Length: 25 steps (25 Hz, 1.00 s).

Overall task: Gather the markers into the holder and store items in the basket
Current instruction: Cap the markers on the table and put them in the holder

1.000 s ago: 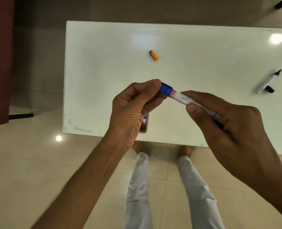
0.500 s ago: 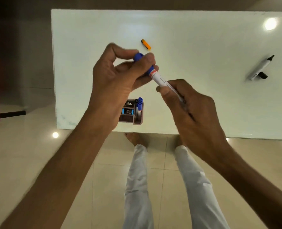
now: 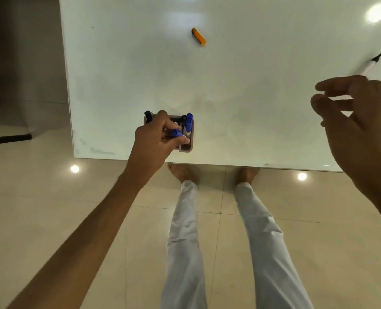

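My left hand [image 3: 157, 139] is over the brown marker holder [image 3: 188, 148] near the table's front edge, fingers closed on a blue-capped marker [image 3: 178, 133] held upright in the holder. Another blue-capped marker [image 3: 188, 123] stands in the holder's right compartment, and a dark cap [image 3: 148, 116] shows at its left side. My right hand [image 3: 352, 121] hovers at the right with fingers apart and nothing in it. Just beyond it lies an uncapped black-tipped marker [image 3: 370, 64], partly hidden by my fingers.
An orange cap-like piece [image 3: 198, 36] lies on the white table [image 3: 240, 85] toward the back. The table's front edge runs just above my bare feet. Tiled floor surrounds the table; a dark red object sits at the far left.
My left hand took the blue marker from between both hands and carried it down into the holder. My right hand let go and moved away right, toward the black marker.
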Motion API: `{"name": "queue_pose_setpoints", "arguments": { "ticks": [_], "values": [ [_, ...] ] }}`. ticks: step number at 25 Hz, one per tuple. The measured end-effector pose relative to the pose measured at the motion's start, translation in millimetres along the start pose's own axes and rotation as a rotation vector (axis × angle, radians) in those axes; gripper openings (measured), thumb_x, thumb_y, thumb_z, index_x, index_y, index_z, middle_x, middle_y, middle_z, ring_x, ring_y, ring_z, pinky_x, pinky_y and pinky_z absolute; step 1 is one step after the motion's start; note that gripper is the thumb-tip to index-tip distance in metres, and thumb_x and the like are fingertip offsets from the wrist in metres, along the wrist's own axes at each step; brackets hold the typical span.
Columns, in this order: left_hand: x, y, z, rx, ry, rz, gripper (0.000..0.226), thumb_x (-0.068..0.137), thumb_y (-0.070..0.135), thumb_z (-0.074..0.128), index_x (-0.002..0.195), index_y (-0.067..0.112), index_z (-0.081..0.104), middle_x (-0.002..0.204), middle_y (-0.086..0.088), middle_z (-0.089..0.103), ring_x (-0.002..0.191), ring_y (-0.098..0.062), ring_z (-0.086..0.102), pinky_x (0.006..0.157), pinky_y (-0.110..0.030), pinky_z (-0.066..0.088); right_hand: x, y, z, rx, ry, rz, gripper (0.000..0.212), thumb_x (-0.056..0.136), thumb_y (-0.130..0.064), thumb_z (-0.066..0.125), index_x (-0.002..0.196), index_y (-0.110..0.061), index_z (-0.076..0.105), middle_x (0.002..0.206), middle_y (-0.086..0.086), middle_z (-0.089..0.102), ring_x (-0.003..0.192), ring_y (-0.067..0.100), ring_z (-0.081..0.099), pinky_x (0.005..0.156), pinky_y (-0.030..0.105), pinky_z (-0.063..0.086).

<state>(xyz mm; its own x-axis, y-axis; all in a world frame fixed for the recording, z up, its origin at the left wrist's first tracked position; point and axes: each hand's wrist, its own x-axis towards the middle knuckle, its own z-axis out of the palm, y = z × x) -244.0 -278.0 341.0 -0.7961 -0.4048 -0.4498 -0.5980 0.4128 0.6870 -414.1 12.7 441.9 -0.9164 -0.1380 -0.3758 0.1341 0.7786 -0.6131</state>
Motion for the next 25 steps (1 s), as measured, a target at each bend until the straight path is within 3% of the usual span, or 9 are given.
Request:
{"name": "queue_pose_setpoints", "arguments": {
  "ticks": [4,7,10,13,16,19,21,23,25],
  "values": [
    [8,0,13,0.022,-0.07,0.042,0.039,0.077,0.025,0.093,0.102,0.01,0.067,0.095,0.014,0.072,0.093,0.0,0.072,0.084,-0.01,0.055,0,7,-2,-0.04,-0.052,-0.032,0.022,0.105,-0.03,0.059,0.121,-0.022,0.07,0.124,-0.003,0.065,0.099,0.008,0.067,0.082,0.031,0.055],
    [15,15,6,0.11,0.005,0.111,0.044,0.079,0.042,0.089,0.11,0.019,0.067,0.103,0.011,0.072,0.094,-0.002,0.067,0.086,-0.011,0.051,27,54,3,-0.119,-0.099,-0.003,0.017,0.102,-0.021,0.06,0.108,-0.014,0.074,0.102,0.001,0.074,0.088,0.021,0.072,0.085,0.035,0.057],
    [22,40,-2,0.14,0.1,0.131,0.034,0.09,0.046,0.078,0.112,0.023,0.067,0.109,0.012,0.071,0.102,-0.009,0.066,0.087,-0.021,0.05,85,139,-7,0.017,-0.036,0.438,0.029,0.094,-0.029,0.07,0.119,-0.013,0.069,0.106,0.005,0.071,0.095,0.03,0.074,0.079,0.043,0.062],
    [30,58,-11,0.033,0.133,0.05,0.026,0.096,0.043,0.072,0.111,0.022,0.066,0.104,0.018,0.072,0.099,0.004,0.063,0.083,-0.007,0.044,157,196,-27,0.244,0.218,0.771,0.074,0.082,-0.051,0.075,0.139,-0.011,0.049,0.132,0.01,0.055,0.113,0.037,0.071,0.05,0.035,0.06],
    [50,58,-20,0.02,0.2,0.086,0.024,0.1,0.042,0.068,0.112,0.02,0.065,0.1,0.018,0.072,0.096,0.013,0.064,0.09,-0.011,0.048,220,204,-31,0.2,0.3,0.737,0.092,0.084,-0.061,0.071,0.155,-0.019,0.03,0.16,0.011,0.027,0.111,0.039,0.067,0.043,0.038,0.06],
    [74,47,-18,-0.047,0.265,0.053,0.03,0.101,0.048,0.064,0.114,0.021,0.065,0.105,0.007,0.075,0.099,-0.001,0.069,0.095,-0.024,0.054,253,193,-1,-0.036,0.187,0.632,0.073,0.096,-0.042,0.065,0.152,-0.012,0.029,0.155,0.016,0.029,0.129,0.041,0.052,0.038,0.036,0.056],
    [80,46,-7,-0.112,0.299,0.022,0.026,0.1,0.046,0.064,0.11,0.023,0.068,0.106,0.005,0.077,0.099,-0.01,0.073,0.097,-0.036,0.058,254,183,28,-0.23,0.13,0.519,0.055,0.101,-0.02,0.051,0.149,-0.005,0.031,0.152,0.022,0.034,0.137,0.048,0.043,0.066,0.05,0.062],
    [73,51,1,-0.135,0.275,-0.008,0.016,0.099,0.04,0.065,0.105,0.025,0.069,0.102,0.007,0.079,0.097,-0.01,0.074,0.096,-0.039,0.058,239,168,55,-0.294,-0.02,0.424,0.052,0.1,-0.019,0.046,0.146,0.002,0.033,0.146,0.027,0.04,0.13,0.048,0.05,0.09,0.056,0.058],
    [61,62,6,-0.172,0.154,-0.04,0.007,0.098,0.031,0.068,0.1,0.025,0.07,0.099,0.01,0.079,0.096,-0.01,0.075,0.096,-0.039,0.058,211,134,72,-0.06,-0.176,0.413,0.037,0.102,-0.028,0.049,0.128,-0.002,0.048,0.116,0.021,0.055,0.098,0.037,0.064,0.07,0.043,0.061]
  ]
}}
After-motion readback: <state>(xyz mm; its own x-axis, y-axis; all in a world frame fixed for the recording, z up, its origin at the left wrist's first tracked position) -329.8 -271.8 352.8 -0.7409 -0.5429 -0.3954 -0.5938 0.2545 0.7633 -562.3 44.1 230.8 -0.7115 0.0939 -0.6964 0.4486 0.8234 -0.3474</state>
